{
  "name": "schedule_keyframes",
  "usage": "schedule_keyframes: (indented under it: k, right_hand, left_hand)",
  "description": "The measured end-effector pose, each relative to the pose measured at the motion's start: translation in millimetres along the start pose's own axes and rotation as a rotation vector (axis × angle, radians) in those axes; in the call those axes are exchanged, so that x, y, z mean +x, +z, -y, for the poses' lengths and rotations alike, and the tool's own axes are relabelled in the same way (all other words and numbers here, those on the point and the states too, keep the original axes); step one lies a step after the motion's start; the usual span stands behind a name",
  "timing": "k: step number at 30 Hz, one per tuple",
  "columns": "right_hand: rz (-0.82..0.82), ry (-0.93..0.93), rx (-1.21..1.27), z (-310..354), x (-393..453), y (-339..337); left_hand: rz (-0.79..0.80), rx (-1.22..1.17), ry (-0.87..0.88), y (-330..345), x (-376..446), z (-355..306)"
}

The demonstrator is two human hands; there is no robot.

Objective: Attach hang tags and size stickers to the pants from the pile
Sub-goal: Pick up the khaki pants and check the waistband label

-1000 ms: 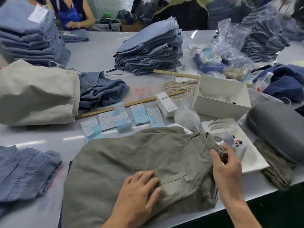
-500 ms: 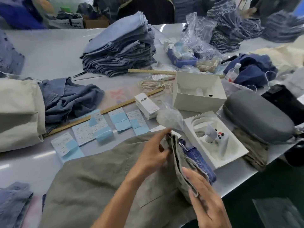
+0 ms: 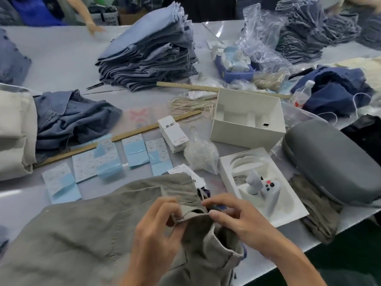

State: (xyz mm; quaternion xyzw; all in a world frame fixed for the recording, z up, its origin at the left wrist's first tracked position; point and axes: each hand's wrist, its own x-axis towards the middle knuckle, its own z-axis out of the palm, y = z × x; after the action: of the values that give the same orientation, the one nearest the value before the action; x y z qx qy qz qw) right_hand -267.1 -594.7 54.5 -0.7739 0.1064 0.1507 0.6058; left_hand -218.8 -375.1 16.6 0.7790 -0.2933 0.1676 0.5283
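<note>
Grey worktable (image 3: 61, 58) crowded with folded denim, loose garments and packing bits. Landmark: white open box (image 3: 247, 118). Nearer the camera than that box, and to its left, olive-grey pants (image 3: 82, 234) spread flat, waistband end lifted. Left hand (image 3: 156, 230) pinching the waistband edge between thumb and curled fingers; right hand (image 3: 237, 215) pinching the same edge just beside it, fingertips curled in, a scrap of dark blue lining or label showing between them. Left of the box, a stack of white hang tags (image 3: 173, 133); further left, along a wooden ruler (image 3: 115, 139), pale blue size sticker sheets (image 3: 136, 150). Behind the tags, a bundle of pale string loops (image 3: 191, 105).

Probably soft, limp woven cloth: light, no stiffness, apt to sag and fold wherever unsupported. Not fragile, not slippery. Best taken at the waistband, where doubled fabric gives a firmer edge; a belt loop or the inner label likely the spot for threading a tag. Tags and sticker sheets thin and light, easily scattered.
</note>
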Motion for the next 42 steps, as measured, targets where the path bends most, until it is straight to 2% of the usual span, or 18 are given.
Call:
schedule_keyframes:
  k: [3,7,9,11,13,14,16,19,22,25,26,28,30,31,33,36,40,42]
  right_hand:
    - [-0.094,0.000,-0.131,-24.4,1.4,-16.4]
    - [-0.187,0.051,-0.322,-46.3,0.8,-16.8]
    - [-0.255,-0.081,-0.376,-45.9,3.0,-12.1]
    - [-0.338,-0.265,-0.511,-36.0,3.4,-9.4]
    - [-0.353,-0.372,-0.512,-23.6,1.6,-8.0]
    - [-0.319,-0.386,-0.492,-19.2,-0.1,-8.3]
    - [-0.215,-0.339,-0.507,-13.5,-2.5,-13.6]
    - [-0.020,-0.210,-0.606,-17.1,-8.4,-26.5]
    - [0.203,-0.182,-0.672,-17.6,-10.8,-27.8]
    - [0.360,-0.156,-0.774,-17.7,-9.9,-24.1]
    - [0.396,-0.148,-0.818,-16.3,-9.2,-24.1]
    - [0.477,-0.150,-0.886,-12.4,-8.7,-27.5]
    - [0.560,-0.122,-0.895,-9.0,-8.0,-30.8]
    - [0.601,-0.103,-0.894,-8.4,-6.8,-31.1]
    - [0.628,-0.104,-0.921,-8.9,-5.7,-27.1]
    - [0.517,-0.305,-1.056,-10.2,-0.5,-18.5]
    - [0.398,-0.249,-0.693,-1.2,7.1,-13.7]
    - [0.256,-0.230,-0.552,3.0,13.1,-4.6]
  left_hand:
    - [-0.033,0.195,-0.010,-10.2,-26.5,-9.0]
    - [0.167,0.349,-0.081,-27.8,-63.5,-21.8]
    - [0.273,0.374,-0.185,-33.4,-66.7,-27.8]
    - [0.319,0.308,-0.448,-45.5,-59.5,-33.9]
    - [0.487,0.232,-0.469,-48.4,-51.7,-43.4]
    - [0.479,0.211,-0.392,-50.5,-51.5,-43.4]
    - [0.193,0.337,-0.240,-57.1,-43.1,-48.5]
    - [0.319,0.637,0.049,-71.0,-44.8,-53.8]
    - [0.251,0.674,0.009,-80.8,-37.6,-46.1]
    - [0.164,0.575,0.070,-55.6,-16.5,-37.2]
    - [0.230,0.508,0.050,-45.4,-5.6,-35.5]
    - [0.547,0.402,0.003,-21.3,9.4,-33.7]
    - [0.871,0.510,0.032,4.7,14.1,-35.0]
    - [0.965,0.521,0.073,10.8,8.9,-34.8]
    - [1.030,0.518,0.110,6.7,0.8,-29.1]
    - [0.899,0.401,0.019,-15.5,-3.9,-29.3]
    - [0.639,-0.008,-0.432,-50.3,-5.5,-22.9]
    - [0.480,-0.122,-0.573,-63.3,-3.2,-20.3]
